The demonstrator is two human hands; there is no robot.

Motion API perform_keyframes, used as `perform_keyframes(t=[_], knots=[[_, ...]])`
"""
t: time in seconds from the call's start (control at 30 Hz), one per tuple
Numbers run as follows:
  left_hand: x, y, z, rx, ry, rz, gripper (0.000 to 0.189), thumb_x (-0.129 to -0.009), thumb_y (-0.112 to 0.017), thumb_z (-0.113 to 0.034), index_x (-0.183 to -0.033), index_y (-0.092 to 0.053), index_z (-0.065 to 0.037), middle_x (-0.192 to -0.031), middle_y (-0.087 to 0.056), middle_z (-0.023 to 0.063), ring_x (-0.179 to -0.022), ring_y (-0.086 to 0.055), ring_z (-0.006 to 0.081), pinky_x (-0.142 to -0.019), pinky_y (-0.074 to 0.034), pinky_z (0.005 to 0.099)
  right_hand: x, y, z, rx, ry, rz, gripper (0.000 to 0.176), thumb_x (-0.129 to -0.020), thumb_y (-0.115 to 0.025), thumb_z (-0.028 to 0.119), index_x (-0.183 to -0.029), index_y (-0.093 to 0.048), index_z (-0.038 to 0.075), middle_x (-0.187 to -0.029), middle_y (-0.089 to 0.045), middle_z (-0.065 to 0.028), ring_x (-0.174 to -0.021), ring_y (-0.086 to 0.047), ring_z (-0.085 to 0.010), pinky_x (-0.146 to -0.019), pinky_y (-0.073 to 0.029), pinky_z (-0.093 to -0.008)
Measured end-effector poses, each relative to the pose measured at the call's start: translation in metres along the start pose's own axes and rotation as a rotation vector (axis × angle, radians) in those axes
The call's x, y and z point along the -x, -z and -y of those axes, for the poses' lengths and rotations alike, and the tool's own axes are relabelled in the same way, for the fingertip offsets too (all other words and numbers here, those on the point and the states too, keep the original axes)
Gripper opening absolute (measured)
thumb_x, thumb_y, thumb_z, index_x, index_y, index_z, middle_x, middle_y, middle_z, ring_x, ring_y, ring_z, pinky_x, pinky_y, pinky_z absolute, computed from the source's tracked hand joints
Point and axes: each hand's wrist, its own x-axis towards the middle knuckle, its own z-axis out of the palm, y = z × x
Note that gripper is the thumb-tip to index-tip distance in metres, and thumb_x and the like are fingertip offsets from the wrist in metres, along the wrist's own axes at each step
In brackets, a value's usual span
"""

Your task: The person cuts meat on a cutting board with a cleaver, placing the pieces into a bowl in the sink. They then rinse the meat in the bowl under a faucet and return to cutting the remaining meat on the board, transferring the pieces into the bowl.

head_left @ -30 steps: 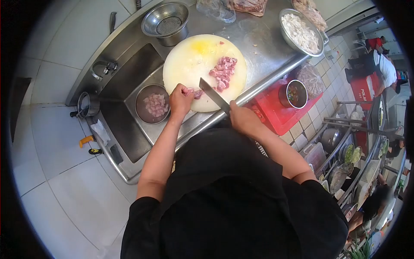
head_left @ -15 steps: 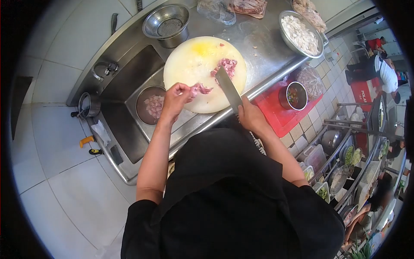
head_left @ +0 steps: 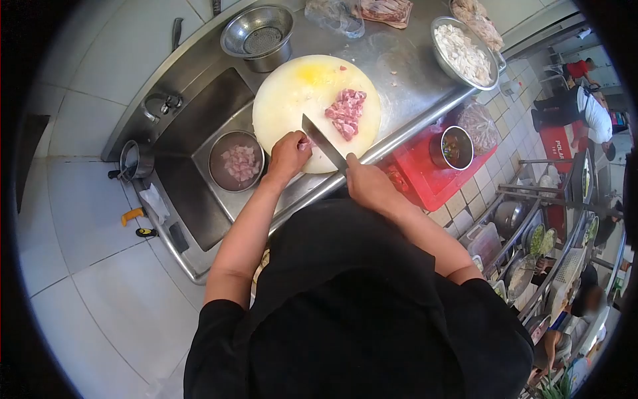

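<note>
My right hand (head_left: 364,181) is wrapped round the handle of a cleaver (head_left: 322,141), whose blade lies over the lower part of a round white cutting board (head_left: 286,86). Left of the blade, my left hand (head_left: 290,156) has its fingers curled on a small piece of meat (head_left: 306,143) at the board's lower left, mostly hidden by the fingers. A pile of raw meat (head_left: 346,113) rests on the board to the right of the blade. In the sink, a round bowl (head_left: 217,174) holds cut pink pieces in liquid.
Behind the board stands a metal strainer (head_left: 266,61) on a pot. A bowl of pale pieces (head_left: 465,56) is at the counter's right end. Below the counter edge, a red surface (head_left: 425,183) carries a metal pot (head_left: 456,147). Several people are in the background at right.
My left hand has moved right and lowered the meat strip onto the board. The cleaver has shifted left, away from the pile and beside my left hand.
</note>
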Motion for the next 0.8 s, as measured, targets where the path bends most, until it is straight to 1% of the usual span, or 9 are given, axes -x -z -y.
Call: perform_keyframes(t=[0.17, 0.33, 0.43, 0.5, 0.53, 0.63, 0.7, 0.73, 0.8], knots=[[0.001, -0.008, 0.005, 0.028, -0.006, -0.003, 0.019, -0.076, -0.073, -0.009, -0.093, -0.067, -0.001, -0.088, -0.068, 0.0178, -0.081, -0.068, 0.0341, -0.075, -0.053, 0.0407, -0.034, -0.02, 0.007, 0.031, -0.004, 0.037, 0.025, -0.094, -0.041, 0.006, -0.114, -0.045, -0.007, -0.093, -0.067, -0.0337, -0.092, -0.067, -0.0467, -0.081, -0.051, -0.056], [0.0, -0.009, 0.0, 0.031, -0.023, -0.002, 0.012, -0.079, -0.069, -0.009, -0.087, -0.065, -0.001, -0.086, -0.066, 0.0195, -0.085, -0.066, 0.0379, -0.078, -0.052, 0.0446, -0.074, -0.033, 0.008, -0.023, 0.036, -0.008, 0.028, -0.094, -0.041, 0.006, -0.117, -0.045, -0.009, -0.093, -0.067, -0.0352, -0.091, -0.067, -0.0479, -0.082, -0.051, -0.0558], [-0.005, 0.006, 0.003, 0.021, 0.083, -0.093, 0.01, -0.079, -0.069, -0.009, -0.08, -0.063, -0.001, -0.079, -0.066, 0.0186, -0.079, -0.067, 0.0357, -0.073, -0.053, 0.0436, -0.05, -0.026, -0.005, 0.002, 0.047, -0.025, 0.028, -0.094, -0.042, 0.007, -0.117, -0.045, -0.008, -0.092, -0.066, -0.0353, -0.089, -0.067, -0.0487, -0.081, -0.052, -0.0565], [-0.007, 0.016, 0.017, 0.19, 0.359, -0.128, 0.014, -0.08, -0.07, -0.012, -0.076, -0.062, -0.002, -0.072, -0.066, 0.0168, -0.071, -0.068, 0.0332, -0.066, -0.053, 0.0422, -0.019, -0.019, -0.026, 0.026, -0.024, -0.026, 0.026, -0.095, -0.043, 0.008, -0.115, -0.045, -0.008, -0.087, -0.066, -0.0352, -0.086, -0.067, -0.0493, -0.078, -0.052, -0.0575], [-0.008, 0.016, 0.023, 0.197, 0.367, -0.129, 0.014, -0.08, -0.07, -0.012, -0.076, -0.062, -0.002, -0.072, -0.066, 0.0168, -0.071, -0.068, 0.0332, -0.066, -0.053, 0.0422, -0.009, -0.014, -0.035, 0.021, -0.081, -0.02, 0.025, -0.095, -0.043, 0.009, -0.114, -0.045, -0.007, -0.085, -0.066, -0.0351, -0.084, -0.067, -0.0497, -0.076, -0.051, -0.0584], [-0.009, 0.023, 0.019, 0.019, 0.281, -0.216, 0.016, -0.08, -0.071, -0.014, -0.076, -0.061, -0.003, -0.066, -0.065, 0.0145, -0.062, -0.066, 0.0318, -0.06, -0.053, 0.0412, 0.007, 0.01, -0.042, 0.008, -0.17, -0.055, 0.023, -0.096, -0.045, 0.01, -0.112, -0.044, -0.007, -0.081, -0.064, -0.0355, -0.082, -0.066, -0.0509, -0.075, -0.05, -0.0603], [-0.007, 0.021, -0.002, 0.095, 0.342, -0.107, 0.013, -0.08, -0.071, -0.014, -0.081, -0.064, -0.003, -0.077, -0.068, 0.0143, -0.072, -0.068, 0.0315, -0.068, -0.054, 0.0404, 0.004, 0.008, -0.046, -0.011, -0.148, -0.06, 0.022, -0.097, -0.046, 0.01, -0.111, -0.044, -0.007, -0.079, -0.064, -0.0354, -0.079, -0.065, -0.0514, -0.074, -0.049, -0.0614], [-0.008, 0.014, -0.009, 0.095, 0.333, -0.103, 0.013, -0.08, -0.071, -0.014, -0.081, -0.064, -0.003, -0.077, -0.068, 0.0143, -0.072, -0.068, 0.0315, -0.068, -0.054, 0.0404, 0.001, 0.005, -0.045, -0.001, -0.106, -0.083, 0.022, -0.097, -0.047, 0.011, -0.11, -0.044, -0.006, -0.077, -0.063, -0.035, -0.078, -0.065, -0.0513, -0.073, -0.049, -0.0609], [-0.006, 0.0, -0.016, 0.083, -0.035, -0.183, 0.015, -0.079, -0.071, -0.013, -0.09, -0.067, -0.003, -0.094, -0.069, 0.0153, -0.086, -0.067, 0.0317, -0.078, -0.054, 0.0398, -0.003, 0.004, -0.038, 0.024, -0.062, -0.112, 0.021, -0.098, -0.047, 0.012, -0.109, -0.044, -0.005, -0.075, -0.063, -0.0342, -0.075, -0.065, -0.0515, -0.07, -0.05, -0.06]])
